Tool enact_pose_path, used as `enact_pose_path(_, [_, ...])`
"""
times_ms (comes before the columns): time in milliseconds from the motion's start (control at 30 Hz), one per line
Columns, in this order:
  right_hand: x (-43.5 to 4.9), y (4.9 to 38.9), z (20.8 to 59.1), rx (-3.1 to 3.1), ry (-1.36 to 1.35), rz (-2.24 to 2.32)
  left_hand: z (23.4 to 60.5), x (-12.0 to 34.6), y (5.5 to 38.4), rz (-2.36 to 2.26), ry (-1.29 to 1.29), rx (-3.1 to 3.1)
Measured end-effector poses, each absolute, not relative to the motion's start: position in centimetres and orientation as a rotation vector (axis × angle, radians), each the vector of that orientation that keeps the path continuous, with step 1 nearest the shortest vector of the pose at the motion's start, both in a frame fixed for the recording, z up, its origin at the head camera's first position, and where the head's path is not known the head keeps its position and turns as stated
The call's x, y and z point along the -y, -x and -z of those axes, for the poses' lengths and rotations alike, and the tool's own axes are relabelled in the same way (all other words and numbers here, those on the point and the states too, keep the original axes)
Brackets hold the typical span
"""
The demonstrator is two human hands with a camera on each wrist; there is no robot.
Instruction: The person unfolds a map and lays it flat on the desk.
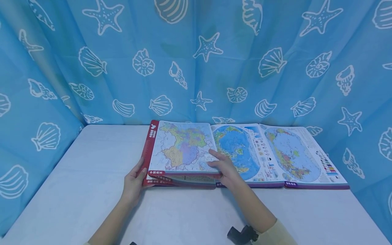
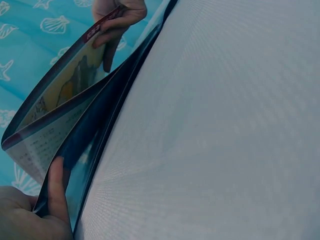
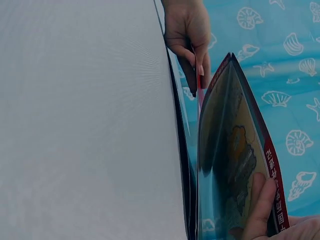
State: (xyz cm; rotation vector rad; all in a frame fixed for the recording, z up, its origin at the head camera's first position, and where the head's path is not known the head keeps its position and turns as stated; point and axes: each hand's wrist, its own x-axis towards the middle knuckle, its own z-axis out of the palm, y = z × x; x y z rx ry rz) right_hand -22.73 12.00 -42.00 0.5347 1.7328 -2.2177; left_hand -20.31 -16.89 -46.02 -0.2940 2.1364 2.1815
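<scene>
A folding laminated map (image 1: 180, 136) lies across the table, its folded left part topped by a multicoloured map panel. My left hand (image 1: 133, 182) grips the red left border (image 1: 148, 149), thumb on top. On the other side my right hand (image 1: 226, 167) holds the right edge of the top panel, two digits spread over its face. From the left wrist view, a finger of the left hand (image 2: 47, 215) reaches between the lifted layers. Bowed panels stand apart in the right wrist view, where the right hand (image 3: 265, 215) holds one by its red-edged border.
Two unfolded world map panels, one deep blue (image 1: 237, 149) and one paler (image 1: 294, 153), extend to the right. The white table (image 1: 92, 163) meets a blue curtain (image 1: 183, 68) with white shells and starfish. A black strap piece (image 1: 242, 234) sits by the right sleeve (image 1: 277, 234).
</scene>
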Motion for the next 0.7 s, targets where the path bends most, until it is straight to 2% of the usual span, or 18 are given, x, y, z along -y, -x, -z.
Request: enact_pose_path(700, [-13.5, 22.5, 40.3, -1.926, -0.413, 2.092, 46.3, 17.0, 20.3, -2.136, 0.310, -2.188])
